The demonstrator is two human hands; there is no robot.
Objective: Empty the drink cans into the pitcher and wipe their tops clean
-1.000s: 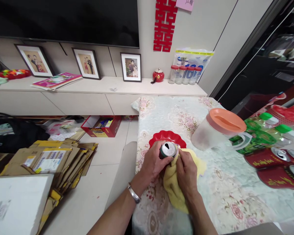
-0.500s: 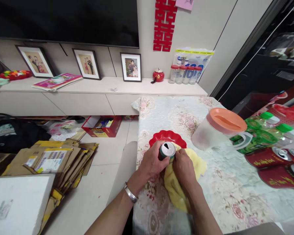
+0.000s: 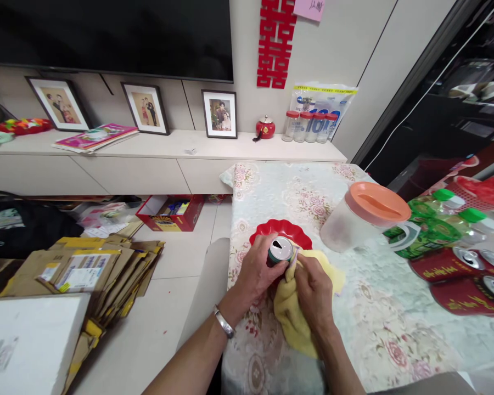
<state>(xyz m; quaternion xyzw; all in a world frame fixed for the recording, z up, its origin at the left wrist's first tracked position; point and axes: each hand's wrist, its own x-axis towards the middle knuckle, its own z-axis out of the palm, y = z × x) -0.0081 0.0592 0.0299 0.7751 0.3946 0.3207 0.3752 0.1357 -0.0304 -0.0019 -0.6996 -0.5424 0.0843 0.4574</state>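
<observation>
My left hand (image 3: 258,267) is wrapped round a dark green drink can (image 3: 280,250), whose opened silver top faces up. Pinched in my right hand (image 3: 315,288) is a yellow cloth (image 3: 292,318), one corner of it bunched against the can's right side. The rest of the cloth hangs below and spreads out to the right on the table. Just behind the can lies a red scalloped plate (image 3: 282,226), its near part hidden by the can and my hands.
On the flowered tablecloth (image 3: 271,192) stands a pitcher with an orange lid (image 3: 379,203). Further right are green-capped bottles (image 3: 436,227) and dark red cans (image 3: 465,293). Flattened cardboard (image 3: 86,263) and a white box (image 3: 28,334) lie left, a red carton (image 3: 173,214) below the cabinet.
My right hand has shifted slightly right and down from the can, drawing up a twisted corner of the cloth beside it. My left hand keeps its hold on the can.
</observation>
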